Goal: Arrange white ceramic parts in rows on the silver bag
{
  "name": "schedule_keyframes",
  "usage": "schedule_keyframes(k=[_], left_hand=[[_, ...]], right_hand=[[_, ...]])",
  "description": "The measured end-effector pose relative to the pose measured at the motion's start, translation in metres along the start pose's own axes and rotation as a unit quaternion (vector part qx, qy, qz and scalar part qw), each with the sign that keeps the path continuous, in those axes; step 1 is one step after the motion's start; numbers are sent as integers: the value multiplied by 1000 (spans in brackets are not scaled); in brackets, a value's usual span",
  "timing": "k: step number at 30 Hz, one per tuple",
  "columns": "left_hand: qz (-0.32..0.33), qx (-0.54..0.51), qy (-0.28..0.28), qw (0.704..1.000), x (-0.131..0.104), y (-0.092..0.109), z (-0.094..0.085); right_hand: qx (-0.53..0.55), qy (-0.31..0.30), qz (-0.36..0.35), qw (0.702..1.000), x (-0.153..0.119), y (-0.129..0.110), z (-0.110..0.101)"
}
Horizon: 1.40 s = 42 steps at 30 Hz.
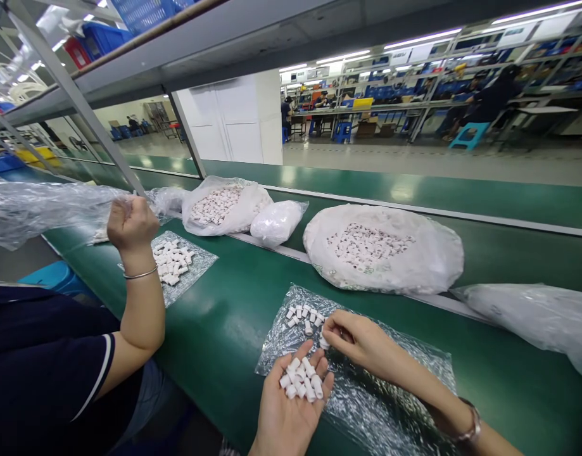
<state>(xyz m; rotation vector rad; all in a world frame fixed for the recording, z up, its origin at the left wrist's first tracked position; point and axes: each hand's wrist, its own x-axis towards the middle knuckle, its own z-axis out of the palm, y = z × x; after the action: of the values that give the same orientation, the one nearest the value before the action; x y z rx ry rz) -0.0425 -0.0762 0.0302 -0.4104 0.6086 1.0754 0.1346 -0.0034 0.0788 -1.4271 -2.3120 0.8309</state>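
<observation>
White caps are lying heaped, axes mixed, in the cupped, spread left hand above the green table in a factory hall. Right hand is pinching one cap beside roughly ten loose caps on plastic film; heap count unclear.

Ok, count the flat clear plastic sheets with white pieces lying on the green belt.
2: one sheet under the wearer's left hand and right hand, another sheet beside the co-worker's arm. Others may lie outside view.
</observation>
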Motion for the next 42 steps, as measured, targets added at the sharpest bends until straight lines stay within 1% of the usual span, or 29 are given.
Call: schedule_keyframes(k=[3,6,8,9,12,14,17,19,21,24,27,29,32,34,36,39,40,42], left_hand=[[4,3,-5,1000,-2,2,0],[3,1,-6,1000,-1,2,0],[0,-3,-15,1000,1,0,-1],[-2,-5,-24,1000,2,-1,-1],[-7,-14,-48,999,3,-4,-1],[-12,-16,-51,999,3,-5,-1],[-21,-12,-54,998,2,-6,0],[-28,-9,-60,998,3,-7,-1],[-30,-8,-64,997,4,-8,-3],[-22,-7,-46,999,4,-7,-7],[-27,-4,-23,999,2,-6,-9],[-35,-4,-16,999,0,-5,-9],[-40,-6,-7,999,-2,-6,-9],[-42,-8,-8,999,-2,-7,-8],[-37,-10,-18,999,-1,-7,-7],[-23,-13,-40,999,0,-6,-3],[-20,-11,-46,999,0,-5,-2],[-17,-4,-53,998,1,-4,0]], right_hand=[[-74,-23,19,997,3,13,-1],[-123,18,20,992,0,12,1],[-112,29,-13,993,-4,4,2],[-95,19,-38,995,-7,-1,2],[-45,-43,-98,993,-14,-19,1],[-39,-70,-98,992,-17,-28,0],[-59,-83,-73,992,-19,-35,-1],[-63,-87,-69,992,-18,-35,-2],[-44,-88,-71,993,-18,-32,-3],[-19,-62,-58,996,-14,-18,-2],[-52,-5,-41,998,-6,-1,5],[-83,21,-41,996,-1,9,12],[-111,39,-49,992,2,14,18],[-111,41,-54,991,1,10,15],[-86,21,-64,994,-5,1,8],[-26,-53,-100,993,-17,-15,0],[-17,-74,-112,991,-21,-19,0],[-30,-90,-130,987,-26,-24,3]])
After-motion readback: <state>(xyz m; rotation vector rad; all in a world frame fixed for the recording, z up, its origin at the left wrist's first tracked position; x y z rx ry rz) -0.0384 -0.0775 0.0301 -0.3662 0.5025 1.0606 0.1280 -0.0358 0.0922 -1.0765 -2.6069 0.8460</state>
